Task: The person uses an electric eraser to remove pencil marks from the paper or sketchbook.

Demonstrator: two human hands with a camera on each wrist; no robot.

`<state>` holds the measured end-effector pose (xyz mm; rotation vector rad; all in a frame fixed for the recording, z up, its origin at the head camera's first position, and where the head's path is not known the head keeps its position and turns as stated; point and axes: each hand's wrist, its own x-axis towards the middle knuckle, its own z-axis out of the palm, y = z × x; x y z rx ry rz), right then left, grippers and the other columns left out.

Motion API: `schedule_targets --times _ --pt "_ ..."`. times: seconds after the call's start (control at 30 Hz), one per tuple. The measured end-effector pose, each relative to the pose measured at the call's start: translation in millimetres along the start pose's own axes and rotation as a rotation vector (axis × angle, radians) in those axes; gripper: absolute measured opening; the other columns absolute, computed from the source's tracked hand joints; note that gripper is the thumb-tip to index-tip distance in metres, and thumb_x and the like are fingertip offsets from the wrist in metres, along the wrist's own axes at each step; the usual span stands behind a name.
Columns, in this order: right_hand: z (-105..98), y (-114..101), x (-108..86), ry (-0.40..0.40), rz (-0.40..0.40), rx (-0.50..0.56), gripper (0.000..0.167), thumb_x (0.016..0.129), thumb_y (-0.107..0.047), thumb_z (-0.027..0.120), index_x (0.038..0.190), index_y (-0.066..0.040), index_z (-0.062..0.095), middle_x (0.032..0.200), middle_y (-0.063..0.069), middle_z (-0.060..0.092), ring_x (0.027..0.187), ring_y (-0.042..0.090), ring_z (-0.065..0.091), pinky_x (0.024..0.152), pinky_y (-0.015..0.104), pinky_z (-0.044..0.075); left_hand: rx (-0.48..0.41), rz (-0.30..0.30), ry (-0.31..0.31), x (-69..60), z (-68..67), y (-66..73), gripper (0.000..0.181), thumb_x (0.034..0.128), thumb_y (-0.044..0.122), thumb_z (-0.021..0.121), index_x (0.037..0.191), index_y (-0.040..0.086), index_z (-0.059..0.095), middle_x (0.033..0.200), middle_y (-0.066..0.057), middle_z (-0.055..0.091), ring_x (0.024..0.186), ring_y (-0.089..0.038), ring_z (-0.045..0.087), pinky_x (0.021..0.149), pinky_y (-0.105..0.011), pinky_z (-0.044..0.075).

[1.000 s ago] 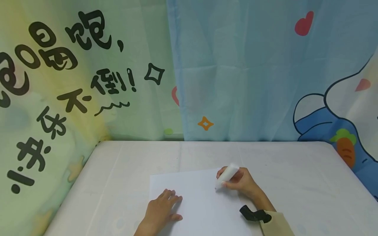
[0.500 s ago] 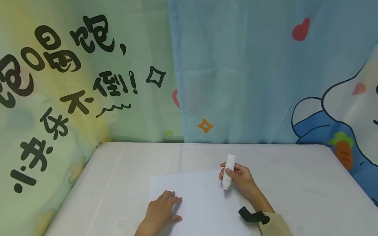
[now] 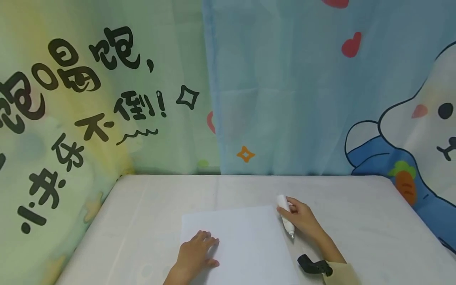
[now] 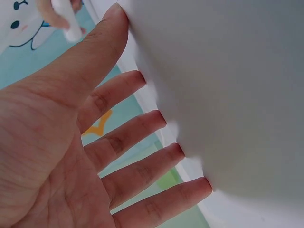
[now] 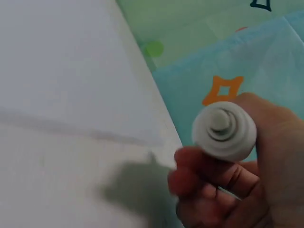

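In the head view my right hand (image 3: 303, 217) holds a thick white pen-shaped tool (image 3: 285, 217) between thumb and fingers, just past the right edge of the white paper (image 3: 246, 237). Its narrow tip slants down toward the tablecloth; whether it touches cannot be told. End-on in the right wrist view, the tool (image 5: 225, 130) shows a blunt round nub in a collar and looks like an electric eraser. My left hand (image 3: 194, 253) lies on the paper's left part, fingers spread. The left wrist view shows its fingertips (image 4: 152, 118) touching the sheet.
A white-covered table (image 3: 153, 206) stretches around the paper to a back edge. Behind it hangs a printed curtain (image 3: 285, 99) with writing, hearts and a rabbit. A black strap piece (image 3: 314, 266) sits at the right sleeve (image 3: 342, 273).
My right hand has lifted the white pen-shaped tool from the paper's upper right and carried it right, past the edge, turning it. My left hand stays put. The head view has tilted up slightly.
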<state>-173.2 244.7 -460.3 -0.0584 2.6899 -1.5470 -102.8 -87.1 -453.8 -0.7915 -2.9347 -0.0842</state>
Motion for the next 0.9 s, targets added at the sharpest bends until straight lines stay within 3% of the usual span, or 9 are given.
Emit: schedule_targets --times 0.17,0.33,0.47,0.67,0.73,0.8,0.9 --pt "-20.3 11.4 -5.2 0.025 -0.048 -0.246 0.06 0.093 -0.02 0.065 0.138 0.012 0.042 0.062 -0.003 0.036 0.053 0.007 0.034 0.049 0.021 0.032 0.032 -0.008 0.017 4.0 0.0 0.3 0.057 0.0684 0.053 0.075 0.114 0.02 0.068 0.114 -0.003 0.066 0.109 -0.025 0.065 0.062 -0.031 0.06" --pt "-38.5 21.6 -10.6 -0.035 -0.078 -0.341 0.063 0.092 -0.016 0.064 0.145 0.003 0.035 0.058 -0.003 0.036 0.049 0.006 0.031 0.047 0.021 0.031 0.044 -0.015 0.025 7.9 0.2 1.1 0.057 0.0683 0.053 0.075 0.114 0.019 0.068 0.114 -0.002 0.066 0.108 -0.025 0.065 0.061 -0.031 0.06" --pt "-48.2 24.5 -14.9 -0.084 -0.076 -0.393 0.059 0.092 -0.018 0.065 0.143 -0.001 0.041 0.06 -0.002 0.035 0.051 0.009 0.031 0.048 0.023 0.029 0.03 -0.014 0.035 11.0 1.5 3.6 0.056 0.0679 0.052 0.076 0.113 0.02 0.068 0.112 -0.002 0.066 0.106 -0.024 0.065 0.059 -0.03 0.059" --pt "-46.5 25.4 -15.0 -0.128 -0.038 -0.484 0.057 0.094 -0.027 0.062 0.143 -0.003 0.042 0.064 0.001 0.039 0.061 0.015 0.04 0.054 0.029 0.032 0.019 -0.007 -0.002 13.7 -4.1 -1.0 0.054 0.0699 0.051 0.077 0.114 0.02 0.068 0.115 -0.003 0.065 0.109 -0.026 0.065 0.061 -0.032 0.06" --pt "-44.7 24.2 -11.7 -0.134 -0.037 -0.521 0.058 0.095 -0.032 0.06 0.143 -0.004 0.041 0.072 0.011 0.054 0.067 0.022 0.052 0.057 0.035 0.042 0.001 -0.012 -0.019 16.4 -8.1 -4.5 0.054 0.0703 0.049 0.078 0.115 0.02 0.068 0.115 -0.004 0.065 0.11 -0.027 0.065 0.062 -0.033 0.06" --pt "-44.4 21.0 -7.7 -0.151 -0.031 -0.57 0.062 0.096 -0.039 0.057 0.145 -0.005 0.039 0.096 0.025 0.064 0.084 0.033 0.062 0.067 0.046 0.051 -0.02 -0.015 -0.028 20.0 -11.4 -8.3 0.054 0.0704 0.047 0.079 0.115 0.019 0.068 0.116 -0.005 0.064 0.11 -0.027 0.065 0.063 -0.035 0.06" --pt "-50.1 13.2 -3.2 -0.178 0.0 -0.63 0.07 0.096 -0.051 0.053 0.148 -0.007 0.034 0.127 0.037 0.053 0.105 0.051 0.059 0.079 0.062 0.051 -0.057 -0.009 -0.057 27.8 -15.0 -12.2 0.055 0.0711 0.045 0.08 0.117 0.016 0.067 0.119 -0.008 0.063 0.113 -0.03 0.063 0.067 -0.038 0.06"
